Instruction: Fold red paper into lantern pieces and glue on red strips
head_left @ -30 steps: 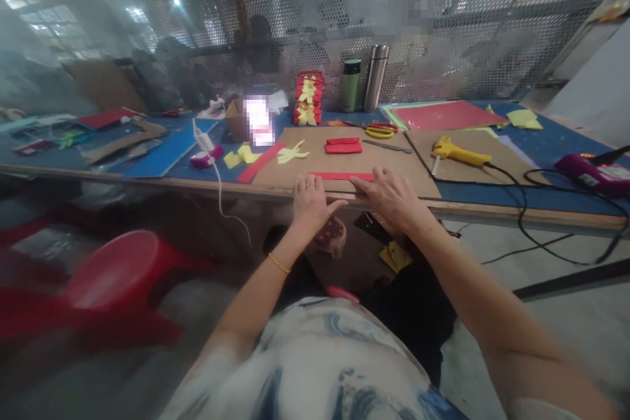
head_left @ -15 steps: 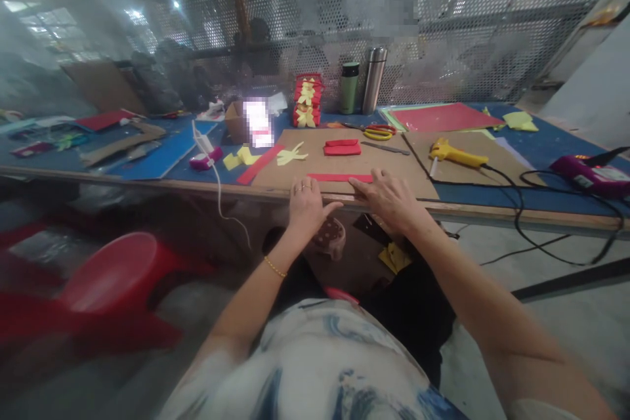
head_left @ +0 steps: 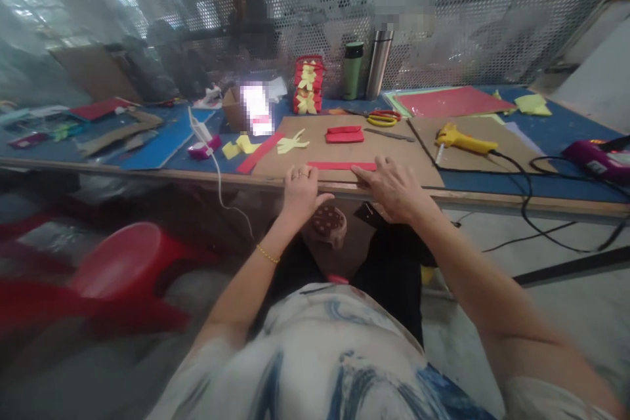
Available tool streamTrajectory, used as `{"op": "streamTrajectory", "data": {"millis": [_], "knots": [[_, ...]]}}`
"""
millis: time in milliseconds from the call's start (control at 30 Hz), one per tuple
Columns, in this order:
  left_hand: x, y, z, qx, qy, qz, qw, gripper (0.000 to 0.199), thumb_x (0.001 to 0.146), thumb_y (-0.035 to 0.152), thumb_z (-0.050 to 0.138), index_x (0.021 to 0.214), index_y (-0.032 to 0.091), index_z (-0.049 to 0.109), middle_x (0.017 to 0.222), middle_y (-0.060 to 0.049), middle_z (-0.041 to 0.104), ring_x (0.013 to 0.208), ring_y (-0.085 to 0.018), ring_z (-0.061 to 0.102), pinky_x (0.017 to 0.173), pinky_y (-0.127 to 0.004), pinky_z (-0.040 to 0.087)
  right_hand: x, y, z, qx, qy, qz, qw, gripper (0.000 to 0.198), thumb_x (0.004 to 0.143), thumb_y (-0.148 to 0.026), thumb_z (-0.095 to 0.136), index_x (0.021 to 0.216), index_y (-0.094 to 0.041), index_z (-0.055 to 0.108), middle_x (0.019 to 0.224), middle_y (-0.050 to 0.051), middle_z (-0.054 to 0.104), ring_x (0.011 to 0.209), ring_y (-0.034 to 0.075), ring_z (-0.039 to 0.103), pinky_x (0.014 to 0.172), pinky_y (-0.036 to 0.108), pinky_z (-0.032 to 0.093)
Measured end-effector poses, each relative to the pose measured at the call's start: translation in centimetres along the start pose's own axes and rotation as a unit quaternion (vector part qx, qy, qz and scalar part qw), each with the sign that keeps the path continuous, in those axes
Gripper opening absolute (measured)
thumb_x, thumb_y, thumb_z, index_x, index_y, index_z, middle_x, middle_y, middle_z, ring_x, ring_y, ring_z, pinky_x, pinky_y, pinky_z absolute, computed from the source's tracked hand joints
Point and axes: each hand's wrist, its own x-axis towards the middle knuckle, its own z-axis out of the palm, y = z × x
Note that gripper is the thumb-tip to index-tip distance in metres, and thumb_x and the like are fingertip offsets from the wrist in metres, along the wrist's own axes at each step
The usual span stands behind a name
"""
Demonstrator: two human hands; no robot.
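A narrow red paper strip [head_left: 335,166] lies flat along the front of a brown cardboard sheet [head_left: 275,167]. My left hand [head_left: 301,193] rests at the strip's left end by the table edge, fingers laid forward and thumb out to the side. Over the right end lies my right hand [head_left: 396,189], its thumb stretched left along the strip and its fingers spread forward. Behind the strip sit a folded red paper piece [head_left: 344,135] and crossed pale yellow paper strips [head_left: 293,142]. Another red strip [head_left: 260,152] slants at the sheet's left.
Scissors [head_left: 384,119] and a thin grey blade-like tool [head_left: 390,135] lie behind. A yellow glue gun [head_left: 465,140] rests at right, its black cord trailing. Farther back stand a red-and-yellow paper lantern [head_left: 308,86], a green bottle [head_left: 352,72] and a steel flask [head_left: 379,67].
The camera view has tilted slightly, so the tabletop appears higher. Both hands stay at the red strip with almost the same pose; the strip has hardly moved on the cardboard.
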Motion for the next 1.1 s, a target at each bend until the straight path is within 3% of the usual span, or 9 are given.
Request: {"op": "streamTrajectory", "data": {"millis": [233,433,633,867,1100], "knots": [[-0.2,-0.8,0.3,0.014,0.045,0.01,0.999,0.054,0.09,0.057,0.076,0.121,0.013,0.066,0.12,-0.018,0.07,0.112,-0.034,0.066,0.118,-0.057,0.037,0.4,0.2,0.7,0.003,0.005,-0.006,1.0,0.049,0.108,-0.035,0.043,0.155,-0.024,0.051,0.125,0.021,0.058,0.106,0.031,0.055,0.075,0.034,0.037],[-0.5,-0.1,0.1,0.018,0.026,-0.016,0.999,0.052,0.094,0.052,0.073,0.128,0.014,0.066,0.126,-0.018,0.071,0.121,-0.033,0.066,0.12,-0.056,0.037,0.9,0.2,1.2,-0.001,0.013,0.0,1.0,0.049,0.111,-0.032,0.035,0.157,-0.029,0.05,0.125,0.02,0.06,0.104,0.029,0.057,0.072,0.032,0.037],[-0.4,0.4,-0.2,0.028,-0.001,-0.048,0.998,0.068,0.093,0.055,0.073,0.143,0.01,0.059,0.134,-0.023,0.067,0.128,-0.035,0.062,0.12,-0.054,0.038,0.7,0.2,1.0,-0.005,0.014,0.0,1.0,0.049,0.11,-0.032,0.039,0.158,-0.028,0.049,0.127,0.02,0.059,0.108,0.03,0.058,0.073,0.033,0.037],[-0.3,0.3,-0.8,0.015,0.0,-0.033,0.999,0.049,0.096,0.052,0.071,0.127,0.015,0.068,0.129,-0.02,0.069,0.126,-0.032,0.062,0.123,-0.057,0.033,0.9,0.1,1.3,0.007,0.021,0.003,1.0,0.047,0.111,-0.041,0.034,0.151,-0.028,0.055,0.125,0.019,0.059,0.107,0.03,0.057,0.072,0.033,0.035],[0.3,1.0,-1.8,0.065,-0.017,-0.019,0.998,0.061,0.085,0.051,0.084,0.127,0.009,0.069,0.134,-0.025,0.067,0.134,-0.04,0.057,0.124,-0.061,0.031,1.0,0.1,1.7,0.008,0.033,0.007,0.999,0.048,0.112,-0.042,0.031,0.153,-0.029,0.053,0.126,0.018,0.059,0.109,0.029,0.057,0.074,0.032,0.036]]}}
